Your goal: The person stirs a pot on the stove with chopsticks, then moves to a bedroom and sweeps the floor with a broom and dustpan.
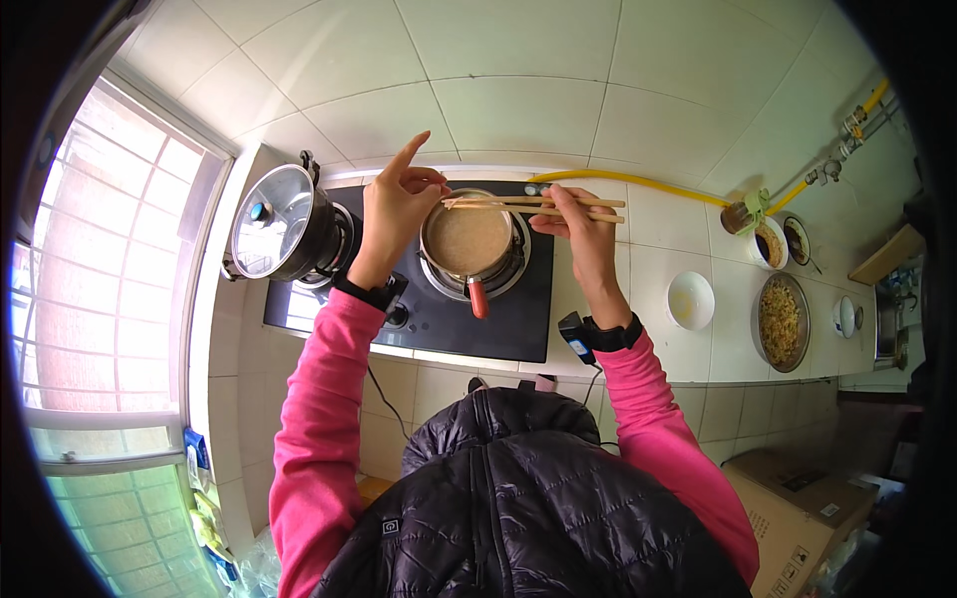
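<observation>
Right hand (578, 221) pinches a pair of slim wooden chopsticks (533, 205), laid flat across the round steel saucepan (469, 242) of beige porridge directly beside it. Left hand (394, 204) pinches the chopstick tips, index finger raised. Left of that hand: a lidded metal pot (284, 224) on the black glass stove (498, 324).
</observation>
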`<state>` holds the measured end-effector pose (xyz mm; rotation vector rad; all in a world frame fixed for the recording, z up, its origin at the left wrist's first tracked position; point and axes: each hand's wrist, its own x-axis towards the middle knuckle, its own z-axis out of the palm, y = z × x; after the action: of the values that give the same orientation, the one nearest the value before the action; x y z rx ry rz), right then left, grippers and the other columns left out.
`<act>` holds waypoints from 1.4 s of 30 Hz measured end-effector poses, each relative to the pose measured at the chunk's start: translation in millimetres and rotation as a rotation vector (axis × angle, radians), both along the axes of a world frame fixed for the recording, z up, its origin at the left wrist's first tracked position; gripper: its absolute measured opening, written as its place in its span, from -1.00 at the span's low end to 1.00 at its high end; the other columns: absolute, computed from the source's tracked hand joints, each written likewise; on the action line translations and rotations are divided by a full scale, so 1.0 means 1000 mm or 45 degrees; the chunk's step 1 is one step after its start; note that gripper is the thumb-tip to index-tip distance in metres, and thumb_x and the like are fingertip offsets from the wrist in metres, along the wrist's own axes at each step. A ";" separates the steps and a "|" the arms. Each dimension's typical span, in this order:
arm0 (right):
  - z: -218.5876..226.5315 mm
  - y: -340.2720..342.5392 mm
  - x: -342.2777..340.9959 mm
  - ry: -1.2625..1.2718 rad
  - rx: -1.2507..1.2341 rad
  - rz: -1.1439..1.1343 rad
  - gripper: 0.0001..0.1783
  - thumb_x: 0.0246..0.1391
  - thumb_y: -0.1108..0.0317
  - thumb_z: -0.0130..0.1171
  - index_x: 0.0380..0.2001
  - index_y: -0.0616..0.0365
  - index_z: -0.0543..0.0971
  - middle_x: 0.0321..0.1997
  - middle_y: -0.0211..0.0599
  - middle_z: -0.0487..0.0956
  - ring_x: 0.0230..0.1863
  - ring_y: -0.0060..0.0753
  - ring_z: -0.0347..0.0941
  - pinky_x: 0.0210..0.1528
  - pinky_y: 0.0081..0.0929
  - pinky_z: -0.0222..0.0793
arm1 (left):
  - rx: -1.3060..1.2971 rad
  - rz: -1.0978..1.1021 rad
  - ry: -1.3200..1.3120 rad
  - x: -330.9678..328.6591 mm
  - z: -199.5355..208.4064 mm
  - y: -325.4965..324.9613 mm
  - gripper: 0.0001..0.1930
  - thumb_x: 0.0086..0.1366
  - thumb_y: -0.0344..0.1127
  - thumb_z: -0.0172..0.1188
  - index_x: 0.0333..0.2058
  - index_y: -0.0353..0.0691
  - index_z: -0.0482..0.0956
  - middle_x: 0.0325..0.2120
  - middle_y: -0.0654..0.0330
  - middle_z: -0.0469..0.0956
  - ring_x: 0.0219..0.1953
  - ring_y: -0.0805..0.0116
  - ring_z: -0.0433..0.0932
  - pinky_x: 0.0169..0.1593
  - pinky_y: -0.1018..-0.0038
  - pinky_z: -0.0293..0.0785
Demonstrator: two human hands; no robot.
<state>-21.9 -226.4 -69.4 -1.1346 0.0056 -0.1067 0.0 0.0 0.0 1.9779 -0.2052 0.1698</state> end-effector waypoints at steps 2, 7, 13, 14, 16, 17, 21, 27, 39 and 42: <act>0.000 0.003 0.001 -0.010 0.009 -0.012 -0.73 0.13 0.28 0.10 -0.32 0.34 0.54 -0.44 -0.22 0.55 -0.49 -0.38 0.56 -0.39 -0.52 0.55 | -0.098 -0.013 -0.030 0.002 -0.005 0.002 -0.45 0.07 -0.58 0.06 0.11 -0.25 0.34 -0.40 0.09 0.61 -0.33 0.40 0.63 -0.19 0.60 0.53; 0.004 0.001 -0.002 -0.017 0.015 -0.019 -0.73 0.13 0.29 0.09 -0.32 0.34 0.54 -0.45 -0.21 0.55 -0.49 -0.39 0.56 -0.39 -0.53 0.56 | -0.106 -0.020 -0.045 0.006 -0.009 0.006 -0.48 0.08 -0.58 0.07 0.09 -0.30 0.35 -0.40 0.07 0.61 -0.33 0.40 0.63 -0.19 0.60 0.53; 0.003 0.003 -0.001 -0.021 0.023 -0.015 -0.74 0.13 0.30 0.09 -0.32 0.35 0.54 -0.45 -0.21 0.55 -0.50 -0.39 0.56 -0.39 -0.54 0.56 | -0.113 -0.029 -0.037 0.006 -0.008 0.006 -0.48 0.13 -0.57 0.08 0.12 -0.33 0.31 -0.36 0.04 0.61 -0.31 0.38 0.63 -0.18 0.59 0.53; 0.003 0.002 -0.001 -0.013 0.022 -0.019 -0.74 0.13 0.30 0.09 -0.32 0.35 0.54 -0.45 -0.21 0.55 -0.50 -0.39 0.56 -0.39 -0.54 0.56 | -0.139 -0.038 -0.033 0.006 -0.008 0.005 -0.49 0.14 -0.57 0.07 0.12 -0.34 0.29 -0.35 0.02 0.60 -0.30 0.37 0.62 -0.17 0.58 0.53; 0.003 0.002 -0.002 -0.018 0.016 -0.023 -0.74 0.13 0.30 0.09 -0.32 0.35 0.54 -0.45 -0.21 0.55 -0.50 -0.39 0.56 -0.39 -0.54 0.56 | -0.233 -0.058 0.012 0.005 -0.007 0.004 -0.48 0.17 -0.57 0.05 0.15 -0.35 0.25 -0.32 -0.01 0.60 -0.26 0.35 0.61 -0.16 0.57 0.53; 0.003 0.001 -0.002 -0.022 0.013 -0.030 -0.74 0.13 0.31 0.09 -0.32 0.35 0.55 -0.44 -0.21 0.55 -0.50 -0.39 0.56 -0.40 -0.54 0.56 | -0.306 -0.083 0.029 0.005 -0.007 0.003 -0.48 0.18 -0.56 0.04 0.16 -0.35 0.23 -0.30 -0.03 0.59 -0.25 0.34 0.61 -0.15 0.56 0.53; 0.004 0.000 -0.004 -0.017 0.009 -0.026 -0.74 0.13 0.31 0.10 -0.32 0.35 0.55 -0.43 -0.21 0.54 -0.50 -0.39 0.55 -0.40 -0.54 0.56 | -0.352 -0.111 0.081 0.007 -0.007 0.005 -0.46 0.23 -0.54 0.01 0.19 -0.37 0.15 -0.21 -0.07 0.56 -0.18 0.30 0.58 -0.10 0.53 0.52; -0.002 0.002 -0.002 -0.003 -0.016 -0.034 -0.75 0.12 0.33 0.10 -0.33 0.36 0.55 -0.44 -0.22 0.55 -0.51 -0.42 0.55 -0.42 -0.58 0.55 | -0.068 -0.013 0.074 0.012 -0.018 0.010 -0.48 0.17 -0.48 0.05 0.14 -0.24 0.28 -0.30 0.08 0.62 -0.24 0.39 0.60 -0.17 0.56 0.51; -0.081 0.041 0.037 -0.114 -0.927 0.022 -0.85 -0.03 0.38 0.17 -0.45 0.26 0.61 -0.59 -0.26 0.58 -0.60 -0.47 0.53 -0.50 -0.58 0.43 | 0.877 0.042 0.026 0.028 -0.077 0.004 -0.73 0.07 -0.28 0.12 -0.21 0.00 0.61 -0.40 0.19 0.63 -0.32 0.17 0.59 -0.20 0.36 0.48; -0.095 0.048 0.045 -0.069 -0.744 0.031 -0.83 -0.04 0.41 0.17 -0.42 0.31 0.60 -0.58 -0.26 0.59 -0.57 -0.50 0.54 -0.49 -0.61 0.44 | 0.793 0.033 0.119 0.024 -0.079 0.005 -0.70 0.07 -0.31 0.11 -0.17 -0.01 0.60 -0.40 0.18 0.63 -0.31 0.17 0.59 -0.19 0.37 0.48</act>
<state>22.9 -178.7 -164.0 -1.7142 -0.0935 -0.1210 24.3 4.7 -79.0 2.6020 -0.1849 0.0272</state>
